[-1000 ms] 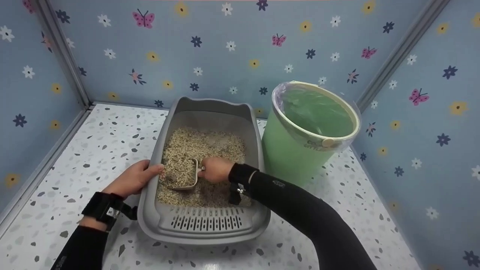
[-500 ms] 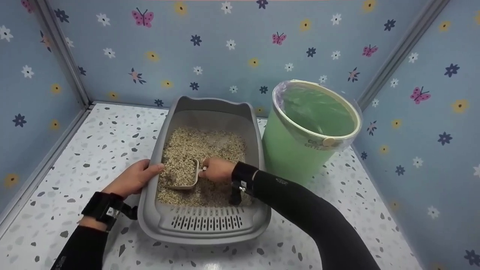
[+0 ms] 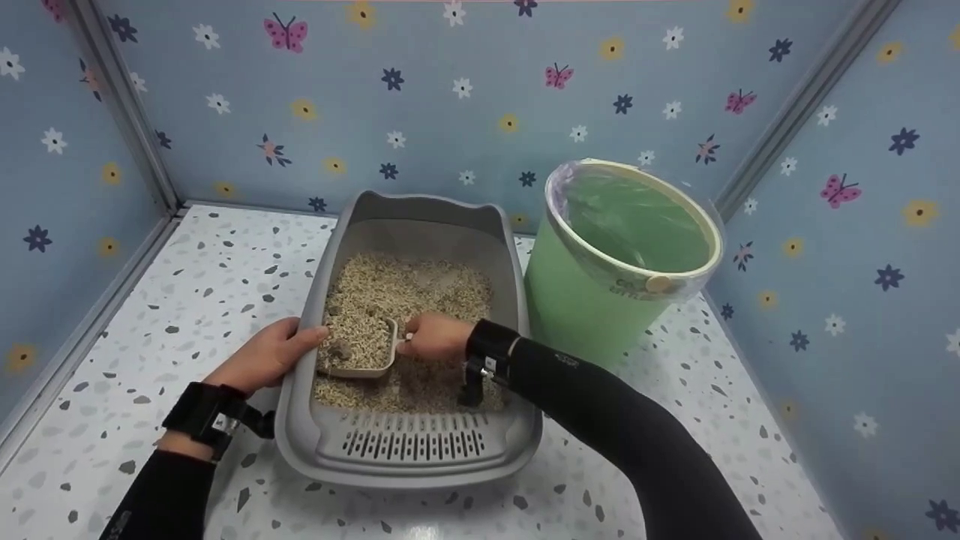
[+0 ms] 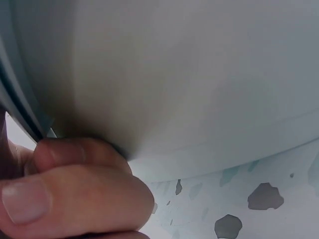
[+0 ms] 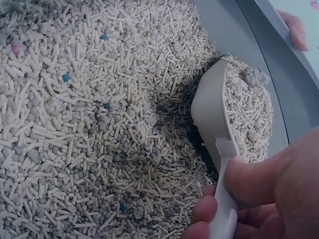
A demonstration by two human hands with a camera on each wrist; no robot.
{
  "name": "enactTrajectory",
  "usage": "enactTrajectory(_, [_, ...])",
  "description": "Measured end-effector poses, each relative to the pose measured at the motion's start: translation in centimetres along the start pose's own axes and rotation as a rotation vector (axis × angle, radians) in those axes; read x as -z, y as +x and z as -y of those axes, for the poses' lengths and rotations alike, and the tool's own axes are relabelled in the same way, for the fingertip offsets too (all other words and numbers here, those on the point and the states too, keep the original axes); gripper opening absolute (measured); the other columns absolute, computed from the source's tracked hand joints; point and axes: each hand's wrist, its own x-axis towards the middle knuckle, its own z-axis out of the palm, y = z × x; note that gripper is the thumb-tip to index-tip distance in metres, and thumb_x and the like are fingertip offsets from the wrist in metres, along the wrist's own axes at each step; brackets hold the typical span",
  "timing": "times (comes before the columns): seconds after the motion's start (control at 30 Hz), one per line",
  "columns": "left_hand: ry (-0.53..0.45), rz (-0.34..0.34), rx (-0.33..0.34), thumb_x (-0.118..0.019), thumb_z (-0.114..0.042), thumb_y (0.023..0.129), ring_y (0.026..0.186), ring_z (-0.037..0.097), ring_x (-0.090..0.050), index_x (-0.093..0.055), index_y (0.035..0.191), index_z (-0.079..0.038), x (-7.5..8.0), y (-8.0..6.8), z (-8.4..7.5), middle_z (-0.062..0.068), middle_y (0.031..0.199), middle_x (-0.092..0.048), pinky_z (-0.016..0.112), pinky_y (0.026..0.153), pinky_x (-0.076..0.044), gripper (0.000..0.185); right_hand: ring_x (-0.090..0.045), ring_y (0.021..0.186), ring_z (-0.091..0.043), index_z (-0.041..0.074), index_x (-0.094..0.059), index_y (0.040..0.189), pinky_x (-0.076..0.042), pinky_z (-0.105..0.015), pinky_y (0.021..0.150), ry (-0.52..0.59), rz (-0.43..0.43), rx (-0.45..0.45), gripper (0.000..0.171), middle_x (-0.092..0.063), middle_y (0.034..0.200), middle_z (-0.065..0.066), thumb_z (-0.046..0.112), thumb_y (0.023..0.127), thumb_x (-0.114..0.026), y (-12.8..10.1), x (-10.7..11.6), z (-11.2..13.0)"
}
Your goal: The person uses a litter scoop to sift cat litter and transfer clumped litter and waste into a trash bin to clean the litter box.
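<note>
The right hand [image 3: 431,337] grips the full scoop [image 3: 365,349]; the left hand [image 3: 266,358] holds the litter box [image 3: 420,450] rim. Tilting the scoop could spill litter [image 3: 409,289].

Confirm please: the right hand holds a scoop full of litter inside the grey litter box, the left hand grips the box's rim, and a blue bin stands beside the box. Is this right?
Not quite. The bin beside the litter box is green, lined with a clear bag, as the head view shows. The rest holds: the right hand holds the scoop full of litter, and the left hand grips the rim.
</note>
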Motion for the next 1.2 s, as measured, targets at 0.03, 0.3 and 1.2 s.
enactTrajectory(0.03, [-0.002,0.000,0.000,-0.057,-0.052,0.114,0.064,0.011,-0.050,-0.054,0.125,0.004,0.0,0.0,0.0,0.004,0.087,-0.055,0.029,0.055,-0.051,0.057,-0.064,0.139,-0.031,-0.001,-0.070,0.144,-0.051,-0.039,0.116,0.002,-0.003,0.003,0.046,-0.067,0.151,-0.015,0.032,0.113,-0.065,-0.1,0.1,0.0])
enactTrajectory(0.3, [-0.015,-0.002,0.006,-0.057,-0.052,0.114,0.069,0.014,-0.059,-0.053,0.130,0.006,0.1,0.0,0.0,0.008,0.093,-0.060,0.031,0.060,-0.056,0.059,-0.051,0.076,-0.014,0.016,-0.057,0.086,-0.041,-0.029,0.071,0.114,0.009,0.021,0.030,-0.050,0.080,0.003,0.027,0.111,-0.068,-0.6,1.0,-0.3])
enactTrajectory(1.2, [-0.058,0.001,0.013,-0.055,-0.046,0.117,0.062,0.009,-0.051,-0.053,0.124,0.005,0.2,-0.4,0.6,0.004,0.088,-0.056,0.027,0.054,-0.050,0.051,-0.045,0.063,-0.011,0.019,-0.055,0.083,-0.041,-0.030,0.064,0.284,-0.191,0.089,0.035,-0.052,0.072,0.005,0.030,0.115,-0.064,-9.5,6.6,-1.7])
